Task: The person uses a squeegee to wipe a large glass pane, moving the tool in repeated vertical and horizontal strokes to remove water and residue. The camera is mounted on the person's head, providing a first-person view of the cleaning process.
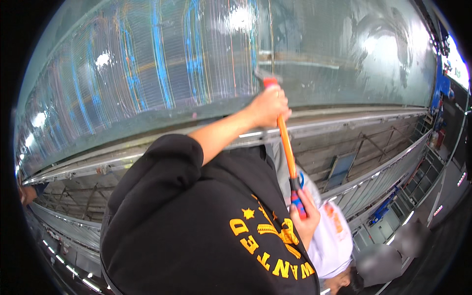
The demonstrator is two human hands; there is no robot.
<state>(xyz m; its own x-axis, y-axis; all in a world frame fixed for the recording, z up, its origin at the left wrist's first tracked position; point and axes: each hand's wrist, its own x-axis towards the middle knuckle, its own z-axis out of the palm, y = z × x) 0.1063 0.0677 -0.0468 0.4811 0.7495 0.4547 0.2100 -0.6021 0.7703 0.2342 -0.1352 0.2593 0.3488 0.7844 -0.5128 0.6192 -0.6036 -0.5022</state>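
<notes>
My left hand (268, 105) is closed round the upper shaft of a long orange tool (286, 140), just below its red neck. My right hand (305, 214) grips the red, blue and black handle at the lower end. The grey head (263, 73) of the tool is over the large greenish glassy sheet (383, 83), on or very close to it, slightly blurred. Left of the head, the sheet shows blue streaks (160, 73) and many fine coloured lines; to the right it looks smeared and wet, with glare.
A metal rail (344, 115) borders the sheet, with a framework (364, 157) beyond. Another person in a white top (329, 246) is behind my right hand. Someone else's hand (27, 194) shows at the far left. Blue fittings (442, 83) and ladder-like metal structures stand at the right.
</notes>
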